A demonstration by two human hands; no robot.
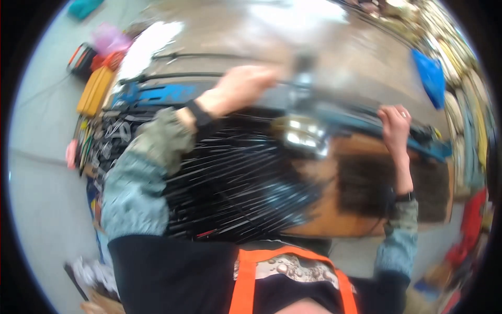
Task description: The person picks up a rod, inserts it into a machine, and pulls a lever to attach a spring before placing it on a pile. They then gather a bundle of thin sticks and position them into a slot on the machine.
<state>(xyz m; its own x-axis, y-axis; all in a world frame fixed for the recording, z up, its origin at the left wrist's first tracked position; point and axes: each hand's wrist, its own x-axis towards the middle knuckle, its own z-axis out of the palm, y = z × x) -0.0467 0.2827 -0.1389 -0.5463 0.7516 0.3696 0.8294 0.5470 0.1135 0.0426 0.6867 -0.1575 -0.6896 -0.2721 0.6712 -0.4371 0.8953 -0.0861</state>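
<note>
My left hand (243,88) is closed, fingers curled together, over the far part of the bench beside a long thin black rod (183,75). Blur hides what is between its fingertips. To the right, my right hand (395,123) is closed in a fist at the dark bar along a blue metal beam (361,124); what it grips, if anything, is hidden. Between the hands stands a blurred metal fixture (302,91) with a shiny rounded part (300,135) below it. Nearer me lies a large heap of thin black rods (230,178).
A blue tool frame (162,94) lies far left, near a yellow case (95,90). A dark mat (366,180) covers part of the orange-brown board (308,225). On the right are a blue bag (430,78) and stacked rolls or bundles (465,104). Clear plastic sheeting glares at the back.
</note>
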